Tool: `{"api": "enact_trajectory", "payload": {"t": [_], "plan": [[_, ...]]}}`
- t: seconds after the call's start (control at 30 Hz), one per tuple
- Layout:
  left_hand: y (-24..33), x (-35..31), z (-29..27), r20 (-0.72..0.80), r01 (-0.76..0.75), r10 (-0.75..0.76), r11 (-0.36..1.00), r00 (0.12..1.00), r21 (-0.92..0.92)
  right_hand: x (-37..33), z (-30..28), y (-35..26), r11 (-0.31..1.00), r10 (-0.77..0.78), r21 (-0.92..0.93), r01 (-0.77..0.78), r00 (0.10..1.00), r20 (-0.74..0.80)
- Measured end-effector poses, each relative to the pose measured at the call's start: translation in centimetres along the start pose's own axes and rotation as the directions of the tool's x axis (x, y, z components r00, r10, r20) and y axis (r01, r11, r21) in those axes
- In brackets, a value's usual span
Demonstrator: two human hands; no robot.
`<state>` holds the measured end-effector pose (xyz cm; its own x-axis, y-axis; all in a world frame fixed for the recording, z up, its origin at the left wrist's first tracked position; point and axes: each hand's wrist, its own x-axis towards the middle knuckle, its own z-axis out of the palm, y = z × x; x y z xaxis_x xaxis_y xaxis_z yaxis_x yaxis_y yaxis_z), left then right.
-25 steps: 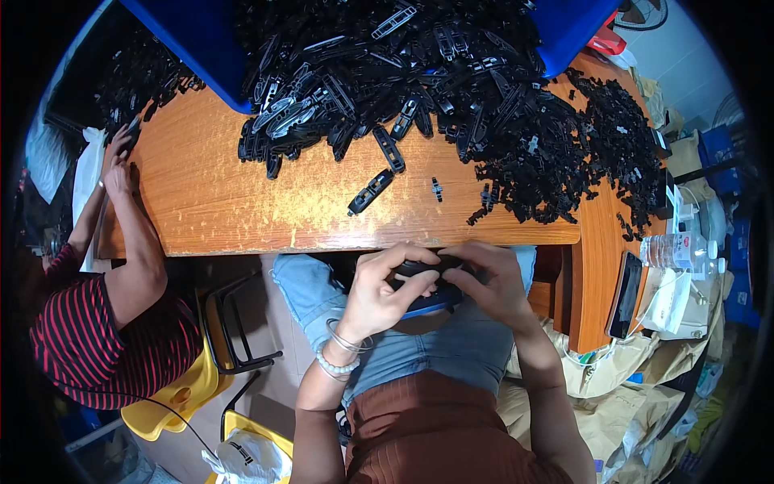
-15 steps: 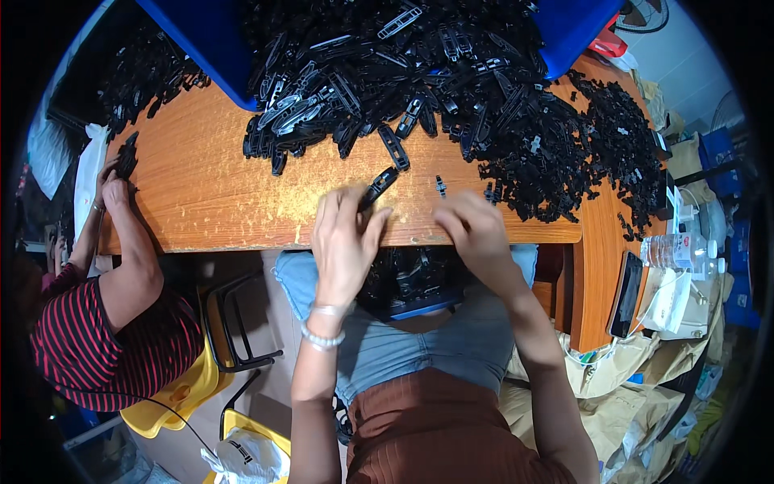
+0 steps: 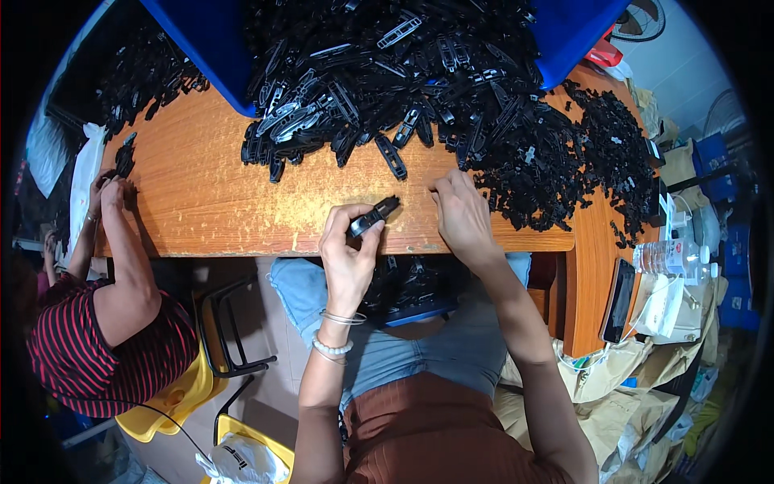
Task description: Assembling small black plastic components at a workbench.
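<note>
My left hand (image 3: 348, 242) is closed on a black plastic part (image 3: 376, 216), long and narrow, held between thumb and fingers above the table's front edge. My right hand (image 3: 463, 216) is low over the wooden table, its fingers bent and drawn together; whatever is in them is hidden. Just beyond that hand lies a heap of small black plastic clips (image 3: 528, 181). A single long black frame-shaped part (image 3: 391, 156) lies in front of the big pile of similar long black parts (image 3: 379, 89).
Blue bin walls (image 3: 197, 56) flank the big pile. In my lap is a blue tray (image 3: 419, 315) of black parts. A phone (image 3: 617, 300) and clear bottles (image 3: 673, 256) are at the right. On the left, a person in a striped top (image 3: 113, 339) handles black parts.
My left hand has drawn the long part nearer and turned its palm side up more. My right hand has moved forward over the spot where a small clip lay; that clip no longer shows.
</note>
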<state>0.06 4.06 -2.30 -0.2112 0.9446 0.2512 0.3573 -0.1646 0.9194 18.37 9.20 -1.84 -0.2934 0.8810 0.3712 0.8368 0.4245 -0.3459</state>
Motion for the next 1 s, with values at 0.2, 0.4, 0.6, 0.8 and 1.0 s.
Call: {"api": "enact_trajectory", "payload": {"t": [0.2, 0.4, 0.6, 0.8, 1.0], "plan": [[2.6, -0.9, 0.3, 0.08, 0.025, -0.011, 0.984, 0.997, -0.175, -1.1, -4.1, -1.3, -0.043, 0.145, 0.914, -0.403, 0.903, 0.405], [4.0, -1.9, -0.1, 0.252, 0.163, -0.11, 0.966, 0.961, -0.2, -2.9, -5.5, -2.6, -0.018, 0.229, 0.938, -0.346, 0.912, 0.34], [6.3, -2.7, -0.2, 0.323, 0.301, -0.154, 0.828, 0.934, -0.473, -3.8, -5.4, -4.2, 0.491, 0.184, 0.869, -0.06, 0.982, -0.036], [6.8, -2.5, -0.8, 0.417, 0.378, -0.168, 0.783, 0.893, -0.494, -4.4, -5.5, -4.3, 0.805, 0.077, 0.587, 0.084, 0.967, -0.244], [6.2, -2.7, -0.7, 0.349, 0.306, -0.16, 0.855, 0.923, -0.418, -5.1, -6.2, -3.9, 0.689, 0.11, 0.716, -0.111, 0.993, 0.048]]}}
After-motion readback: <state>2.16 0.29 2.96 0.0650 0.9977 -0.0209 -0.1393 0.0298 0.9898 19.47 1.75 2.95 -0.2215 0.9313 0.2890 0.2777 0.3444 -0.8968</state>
